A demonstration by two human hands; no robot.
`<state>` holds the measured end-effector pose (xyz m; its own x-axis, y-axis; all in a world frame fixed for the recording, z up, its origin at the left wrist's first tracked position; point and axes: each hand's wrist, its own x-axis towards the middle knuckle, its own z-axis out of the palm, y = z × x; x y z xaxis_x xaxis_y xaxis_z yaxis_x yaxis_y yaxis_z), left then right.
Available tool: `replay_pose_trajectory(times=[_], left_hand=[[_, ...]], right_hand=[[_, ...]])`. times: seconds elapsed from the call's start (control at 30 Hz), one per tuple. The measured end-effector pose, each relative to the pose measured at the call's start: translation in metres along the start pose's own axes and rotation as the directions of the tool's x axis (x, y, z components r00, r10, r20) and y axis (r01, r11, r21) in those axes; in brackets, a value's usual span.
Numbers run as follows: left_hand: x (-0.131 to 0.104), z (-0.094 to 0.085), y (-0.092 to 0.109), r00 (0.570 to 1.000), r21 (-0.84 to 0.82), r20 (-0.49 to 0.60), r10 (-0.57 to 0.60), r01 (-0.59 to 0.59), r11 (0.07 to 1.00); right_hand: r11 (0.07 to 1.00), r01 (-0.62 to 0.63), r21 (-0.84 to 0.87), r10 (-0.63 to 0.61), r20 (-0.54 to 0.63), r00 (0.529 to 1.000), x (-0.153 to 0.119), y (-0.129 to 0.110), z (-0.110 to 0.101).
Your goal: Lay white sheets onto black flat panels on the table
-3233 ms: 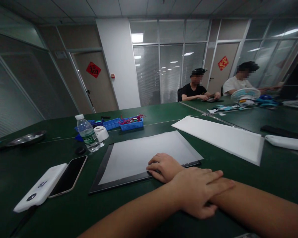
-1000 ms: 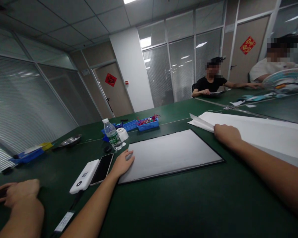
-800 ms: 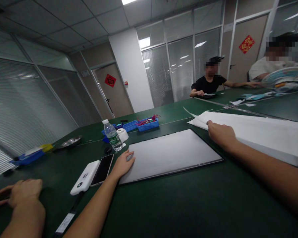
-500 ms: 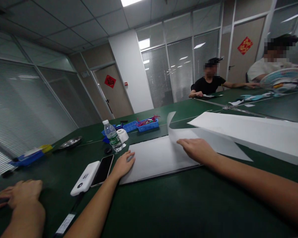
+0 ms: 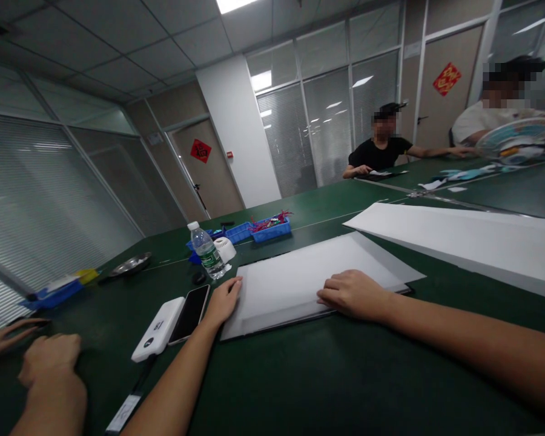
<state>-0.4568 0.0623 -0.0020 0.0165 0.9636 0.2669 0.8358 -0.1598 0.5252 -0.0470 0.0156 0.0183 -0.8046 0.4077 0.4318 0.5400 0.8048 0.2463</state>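
A thin white sheet point(image 5: 300, 272) lies over a flat black-rimmed board point(image 5: 295, 320) on the green table point(image 5: 327, 381). The sheet's right corner sticks out past the board. My right hand point(image 5: 354, 293) rests palm down on the sheet's near edge, fingers flat, gripping nothing. My left hand point(image 5: 224, 298) lies on the board's left edge with its fingers spread. To the right sits a stack of white paper point(image 5: 458, 239).
A phone point(image 5: 191, 304) and white power bank point(image 5: 158, 324) lie left of my left hand. Behind them stand a water bottle point(image 5: 208, 249), blue trays point(image 5: 263, 229) and a metal dish point(image 5: 129, 264). Another person's hands point(image 5: 49, 363) rest at lower left. Two people sit at the far end.
My right hand took a sheet off the paper stack, dragged it left and laid it over the board. My left hand stayed at the board's left edge.
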Motion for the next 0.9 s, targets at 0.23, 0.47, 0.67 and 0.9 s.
replay_pose_trajectory(times=[0.23, 0.47, 0.67, 0.9], left_hand=[[0.0, 0.001, 0.0, 1.0, 0.006, 0.008, -0.007, 0.007, 1.0], [0.0, 0.003, 0.0, 1.0, 0.044, 0.003, 0.014, -0.014, 0.999], [0.001, 0.002, 0.0, 0.999, 0.064, -0.034, 0.019, -0.016, 0.998], [0.0, 0.002, 0.0, 1.0, 0.047, -0.018, -0.003, 0.004, 0.999]], right_hand=[[0.941, 0.198, 0.273, -0.195, -0.039, 0.98, 0.002, 0.0, 0.002], [0.918, 0.205, 0.34, -0.196, -0.061, 0.979, -0.001, 0.01, -0.002], [0.894, 0.211, 0.395, -0.215, -0.034, 0.976, -0.003, 0.012, -0.004], [0.957, -0.065, 0.282, 0.101, -0.116, 0.988, -0.022, 0.077, -0.001]])
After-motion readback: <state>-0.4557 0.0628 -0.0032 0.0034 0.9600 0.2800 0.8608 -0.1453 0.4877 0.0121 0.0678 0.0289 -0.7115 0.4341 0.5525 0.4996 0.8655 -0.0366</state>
